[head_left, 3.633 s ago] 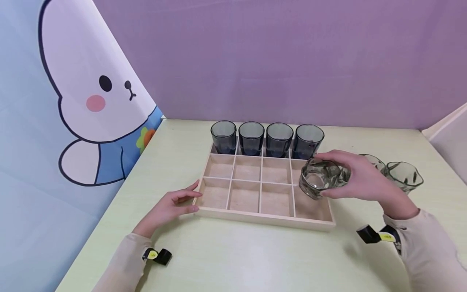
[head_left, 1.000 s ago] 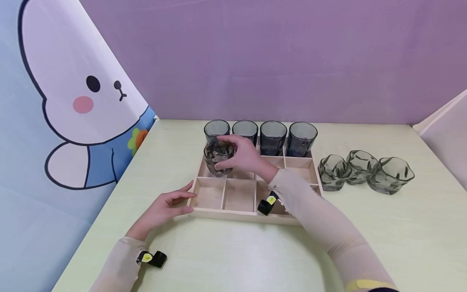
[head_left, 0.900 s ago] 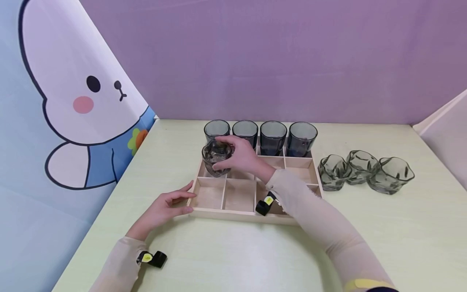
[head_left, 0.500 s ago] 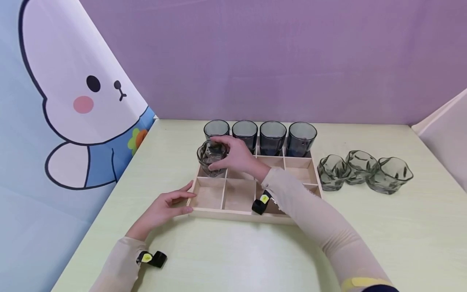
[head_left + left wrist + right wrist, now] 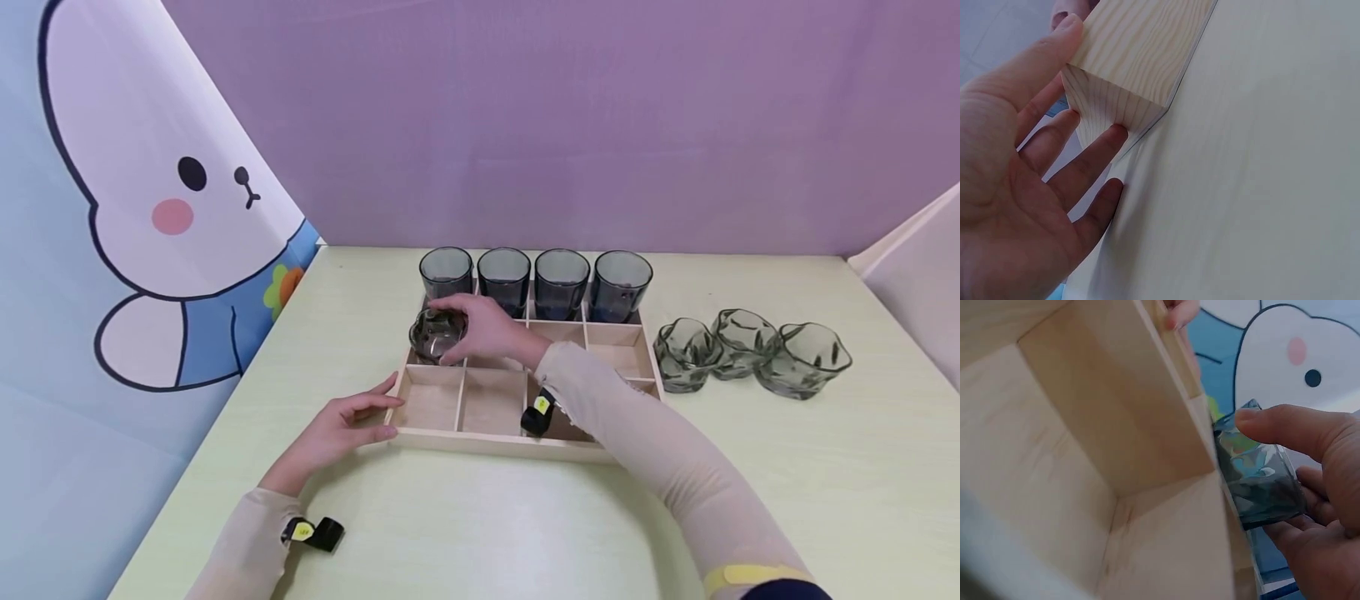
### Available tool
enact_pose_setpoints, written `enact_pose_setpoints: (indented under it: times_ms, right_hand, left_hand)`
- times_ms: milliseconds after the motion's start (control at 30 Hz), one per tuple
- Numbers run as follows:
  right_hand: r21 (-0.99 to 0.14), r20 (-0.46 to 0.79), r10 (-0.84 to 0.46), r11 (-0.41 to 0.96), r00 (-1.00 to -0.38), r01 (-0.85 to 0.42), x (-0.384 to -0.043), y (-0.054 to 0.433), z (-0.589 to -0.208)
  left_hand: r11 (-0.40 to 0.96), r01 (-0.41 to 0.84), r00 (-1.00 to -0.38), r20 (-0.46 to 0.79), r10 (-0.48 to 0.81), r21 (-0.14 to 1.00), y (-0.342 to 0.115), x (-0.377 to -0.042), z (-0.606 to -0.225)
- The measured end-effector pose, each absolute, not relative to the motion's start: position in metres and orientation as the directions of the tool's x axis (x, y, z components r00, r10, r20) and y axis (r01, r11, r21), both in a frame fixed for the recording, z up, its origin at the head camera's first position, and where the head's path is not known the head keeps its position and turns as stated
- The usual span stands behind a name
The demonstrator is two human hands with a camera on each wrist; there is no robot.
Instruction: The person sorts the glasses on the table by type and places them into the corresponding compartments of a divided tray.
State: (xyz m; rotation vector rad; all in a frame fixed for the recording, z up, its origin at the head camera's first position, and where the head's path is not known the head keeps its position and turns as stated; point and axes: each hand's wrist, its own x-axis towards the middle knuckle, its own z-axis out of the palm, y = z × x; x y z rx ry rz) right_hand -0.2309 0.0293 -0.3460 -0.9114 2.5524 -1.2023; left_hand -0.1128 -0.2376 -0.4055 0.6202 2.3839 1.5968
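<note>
My right hand [image 5: 491, 332] grips a wavy-sided smoky glass tumbler [image 5: 435, 337] between thumb and fingers. It sits low in the left compartment of the middle row of a wooden divided box [image 5: 495, 444]; whether its base touches the floor of the box is hidden. In the right wrist view the thumb lies near the rim of the tumbler [image 5: 1257, 481], beside a compartment wall. My left hand [image 5: 333, 429] touches the front left corner of the box. Its fingers are spread and nearly straight against the wood [image 5: 1122, 94] in the left wrist view.
Several tall blue-grey glasses [image 5: 558, 283] fill the back row of the box. To the right, 3 wavy tumblers [image 5: 802, 362] stand close together on the pale table [image 5: 480, 533]. A purple backdrop [image 5: 555, 125] hangs behind, with a cartoon-printed cloth [image 5: 135, 208] at the left.
Over the earlier frames the right hand carried the tumbler leftward from the box's right side. In the last half second it lowered it into the compartment. The left hand stayed at the corner.
</note>
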Motion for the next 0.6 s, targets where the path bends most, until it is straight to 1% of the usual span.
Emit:
enact_pose_setpoints:
  times_ms: [133, 367, 600]
  right_hand:
    - [-0.743, 0.041, -0.617, 0.507, -0.786, -0.436, -0.236, 0.031, -0.349]
    - [-0.812, -0.052, -0.631, 0.478, -0.774, -0.336, -0.242, 0.033, -0.347]
    - [-0.827, -0.083, -0.641, 0.472, -0.763, -0.307, -0.243, 0.031, -0.348]
  left_hand:
    - [0.327, 0.216, -0.892, 0.05, 0.45, 0.92, -0.237, -0.112, -0.404]
    - [0.335, 0.2, -0.895, 0.033, 0.444, 0.921, -0.237, -0.113, -0.402]
    - [0.342, 0.201, -0.896, 0.031, 0.444, 0.918, -0.237, -0.113, -0.404]
